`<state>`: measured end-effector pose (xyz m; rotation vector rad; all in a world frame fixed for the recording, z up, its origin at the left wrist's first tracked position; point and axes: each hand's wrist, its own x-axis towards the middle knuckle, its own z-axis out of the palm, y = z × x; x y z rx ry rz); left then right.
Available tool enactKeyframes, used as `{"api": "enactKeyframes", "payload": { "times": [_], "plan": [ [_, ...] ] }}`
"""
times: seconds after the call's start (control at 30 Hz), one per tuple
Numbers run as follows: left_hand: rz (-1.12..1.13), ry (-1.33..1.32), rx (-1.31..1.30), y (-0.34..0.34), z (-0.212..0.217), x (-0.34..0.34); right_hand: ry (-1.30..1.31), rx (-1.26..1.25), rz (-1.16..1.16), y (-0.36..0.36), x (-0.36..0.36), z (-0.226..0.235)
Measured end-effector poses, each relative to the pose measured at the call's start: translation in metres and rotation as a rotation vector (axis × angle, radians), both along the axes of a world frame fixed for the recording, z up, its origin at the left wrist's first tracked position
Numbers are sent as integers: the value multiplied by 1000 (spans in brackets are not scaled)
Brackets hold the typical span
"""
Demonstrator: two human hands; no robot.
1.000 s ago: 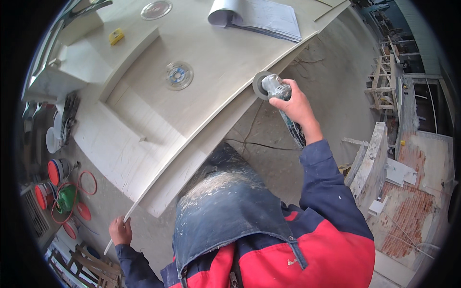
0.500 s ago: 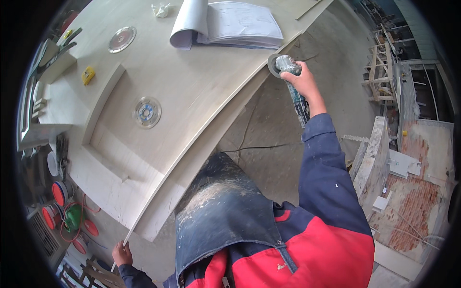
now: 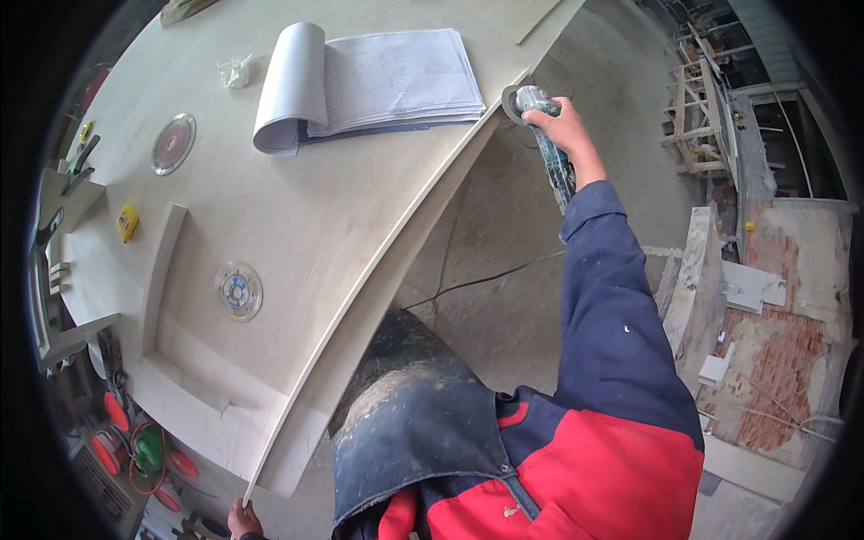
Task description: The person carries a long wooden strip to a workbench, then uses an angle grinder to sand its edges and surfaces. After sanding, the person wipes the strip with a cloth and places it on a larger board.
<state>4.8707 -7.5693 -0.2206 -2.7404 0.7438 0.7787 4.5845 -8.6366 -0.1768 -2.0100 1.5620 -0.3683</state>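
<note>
In my right hand (image 3: 565,128), stretched out to the far right, is a dusty angle grinder (image 3: 555,171), its head gripped between thumb and fingers. The grinder's round disc (image 3: 514,104) stands on edge beside the far end of a long, thin pale strip (image 3: 360,283). This strip runs along the near edge of a big pale slab table (image 3: 333,207). Down at the lower left, my left hand (image 3: 243,519) is closed around the strip's near end, partly cut off by the picture's dark rim. Whether the disc touches the strip I cannot tell.
On the table lie a stack of paper drawings (image 3: 396,76), two round discs (image 3: 238,291) (image 3: 174,144), a yellow tape measure (image 3: 127,222) and an L-shaped pale piece (image 3: 164,279). A black cable (image 3: 495,277) crosses the floor. Red-and-green equipment (image 3: 148,448) stands lower left.
My view has shifted, so the table's things appear further left and lower. The grinder has gone farther along the edge, past the papers' near corner. Both hands keep their hold.
</note>
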Motion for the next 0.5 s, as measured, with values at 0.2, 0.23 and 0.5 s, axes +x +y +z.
{"api": "enactKeyframes", "payload": {
  "times": [0.2, 0.23, 0.5],
  "plan": [
    [54, -3, 46, 10, -5, 0, -33, -35, -51, -50, 0, -8],
    [54, 19, 63, 11, -5, 3, -39, -24, -59, -60, -1, -8],
    [29, -37, 103, 39, -20, 8, -60, -8, -188, -118, -3, -12]
  ]
}}
